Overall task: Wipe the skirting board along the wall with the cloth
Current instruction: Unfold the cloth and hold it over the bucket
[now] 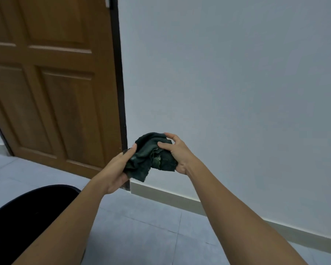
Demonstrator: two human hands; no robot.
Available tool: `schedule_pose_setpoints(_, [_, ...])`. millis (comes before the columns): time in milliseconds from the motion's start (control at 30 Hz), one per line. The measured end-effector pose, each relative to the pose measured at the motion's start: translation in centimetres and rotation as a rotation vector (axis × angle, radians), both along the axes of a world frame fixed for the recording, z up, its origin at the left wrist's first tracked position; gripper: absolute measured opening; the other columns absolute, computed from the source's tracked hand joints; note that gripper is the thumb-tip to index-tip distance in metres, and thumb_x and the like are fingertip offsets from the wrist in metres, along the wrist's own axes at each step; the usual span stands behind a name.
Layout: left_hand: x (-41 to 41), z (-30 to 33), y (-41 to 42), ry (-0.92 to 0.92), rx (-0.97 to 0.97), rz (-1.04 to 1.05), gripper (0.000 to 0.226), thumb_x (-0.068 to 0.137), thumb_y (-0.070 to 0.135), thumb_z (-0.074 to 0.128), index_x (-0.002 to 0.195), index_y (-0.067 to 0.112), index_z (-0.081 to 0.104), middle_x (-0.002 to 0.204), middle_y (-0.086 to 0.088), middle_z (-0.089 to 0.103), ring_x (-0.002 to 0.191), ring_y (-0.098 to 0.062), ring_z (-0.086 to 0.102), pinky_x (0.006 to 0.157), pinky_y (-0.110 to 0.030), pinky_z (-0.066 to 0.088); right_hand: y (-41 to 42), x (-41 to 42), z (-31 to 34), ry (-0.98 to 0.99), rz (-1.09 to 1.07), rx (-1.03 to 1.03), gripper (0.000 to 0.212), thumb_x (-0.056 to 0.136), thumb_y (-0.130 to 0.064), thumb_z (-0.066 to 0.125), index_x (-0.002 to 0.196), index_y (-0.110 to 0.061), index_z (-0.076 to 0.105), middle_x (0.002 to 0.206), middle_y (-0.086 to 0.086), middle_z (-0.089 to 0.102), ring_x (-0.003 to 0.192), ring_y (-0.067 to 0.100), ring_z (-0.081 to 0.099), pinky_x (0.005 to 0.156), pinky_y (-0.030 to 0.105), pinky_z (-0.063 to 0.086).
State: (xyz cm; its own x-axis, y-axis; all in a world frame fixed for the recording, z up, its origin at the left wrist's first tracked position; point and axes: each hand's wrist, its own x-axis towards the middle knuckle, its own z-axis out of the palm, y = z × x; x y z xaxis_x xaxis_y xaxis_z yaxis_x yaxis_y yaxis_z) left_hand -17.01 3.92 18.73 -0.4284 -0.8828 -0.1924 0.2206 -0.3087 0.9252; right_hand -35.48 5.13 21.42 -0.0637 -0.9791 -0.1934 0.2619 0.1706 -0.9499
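A dark green cloth [149, 156] is bunched up in mid-air between both hands, in front of the wall. My left hand [118, 171] grips its lower left part from below. My right hand [177, 152] pinches its upper right edge with thumb and fingers. The skirting board [166, 197], a pale grey strip, runs along the foot of the white wall from the door frame down to the right edge; my right forearm hides part of it. Both hands are well above the board and not touching it.
A brown panelled wooden door [52, 88] with a dark frame [121, 92] stands left of the wall. The floor [141, 232] is light grey tile. A black rounded object [27, 213] fills the lower left corner under my left forearm.
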Motion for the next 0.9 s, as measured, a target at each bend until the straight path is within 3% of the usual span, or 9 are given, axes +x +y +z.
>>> schedule_pose_setpoints(67, [1.5,0.1,0.0,-0.022,-0.018,0.037,0.056,0.078,0.038,0.068,0.126,0.013,0.054,0.119,-0.013,0.067,0.107,-0.026,0.066,0.091,-0.043,0.053,-0.3,0.7,0.1,0.102,0.037,0.051,0.043,0.090,-0.015,0.063,0.129,-0.022,0.046,0.105,0.012,0.066,0.083,0.024,0.067,0.073,0.035,0.057])
schedule_pose_setpoints(167, [3.3,0.1,0.0,-0.131,-0.027,0.124,0.053,0.080,0.024,0.073,0.126,0.011,0.051,0.117,-0.014,0.066,0.100,-0.026,0.068,0.080,-0.040,0.057,-0.6,2.0,-0.3,0.298,0.077,0.077,0.039,0.095,-0.023,0.055,0.133,-0.019,0.044,0.107,0.012,0.065,0.084,0.020,0.064,0.075,0.029,0.053])
schedule_pose_setpoints(333, [5.8,-0.6,0.2,-0.125,0.007,0.264,0.030,0.087,0.005,0.063,0.115,0.010,0.053,0.104,-0.014,0.066,0.081,-0.022,0.068,0.058,-0.030,0.056,-0.7,4.8,-1.6,0.280,0.126,0.046,0.040,0.096,-0.029,0.053,0.134,-0.025,0.041,0.113,0.011,0.064,0.094,0.021,0.064,0.082,0.035,0.053])
schedule_pose_setpoints(467, [8.3,-1.3,0.5,-0.150,-0.034,0.428,0.031,0.090,0.006,0.060,0.117,0.013,0.048,0.104,-0.014,0.063,0.080,-0.022,0.066,0.059,-0.029,0.055,-0.6,5.3,-2.2,0.164,0.306,0.031,0.059,0.083,-0.001,0.069,0.130,-0.025,0.044,0.110,0.019,0.067,0.097,0.029,0.067,0.081,0.036,0.057])
schedule_pose_setpoints(567, [10.0,-1.9,1.0,-0.275,-0.082,0.417,0.023,0.094,0.008,0.056,0.114,0.016,0.049,0.105,-0.016,0.061,0.075,-0.022,0.063,0.054,-0.027,0.050,-0.4,6.6,-2.2,0.197,0.376,0.031,0.054,0.081,0.011,0.064,0.125,-0.018,0.053,0.107,0.018,0.068,0.095,0.031,0.067,0.077,0.038,0.058])
schedule_pose_setpoints(700, [11.5,-2.6,1.2,-0.383,-0.152,0.425,0.008,0.095,0.011,0.055,0.103,0.014,0.057,0.110,-0.015,0.063,0.081,-0.022,0.064,0.069,-0.033,0.054,-0.3,8.5,-2.5,0.145,0.400,0.052,0.044,0.083,0.010,0.061,0.120,-0.011,0.059,0.107,0.016,0.066,0.093,0.028,0.066,0.069,0.031,0.056])
schedule_pose_setpoints(767, [12.5,-2.7,1.4,-0.422,-0.157,0.390,0.026,0.087,0.017,0.068,0.110,0.013,0.058,0.114,-0.013,0.064,0.093,-0.023,0.064,0.081,-0.034,0.054,-0.5,9.0,-2.9,0.204,0.400,0.054,0.047,0.078,0.015,0.064,0.119,-0.008,0.058,0.109,0.019,0.065,0.096,0.030,0.065,0.073,0.032,0.058])
schedule_pose_setpoints(833, [13.7,-2.5,1.5,-0.636,-0.221,0.299,0.044,0.076,0.017,0.079,0.115,0.014,0.058,0.109,-0.004,0.063,0.098,-0.020,0.061,0.084,-0.030,0.051,-0.5,9.4,-3.1,0.426,0.412,0.027,0.038,0.078,0.013,0.066,0.110,-0.007,0.062,0.102,0.015,0.068,0.094,0.028,0.066,0.079,0.033,0.057])
schedule_pose_setpoints(900, [14.6,-2.3,1.7,-0.981,-0.355,0.150,0.045,0.072,0.013,0.081,0.112,0.014,0.060,0.106,0.000,0.062,0.096,-0.017,0.057,0.081,-0.027,0.045,-0.5,9.9,-3.2,0.590,0.421,-0.002,0.023,0.080,0.007,0.067,0.094,-0.011,0.065,0.091,0.009,0.069,0.086,0.022,0.067,0.077,0.029,0.057])
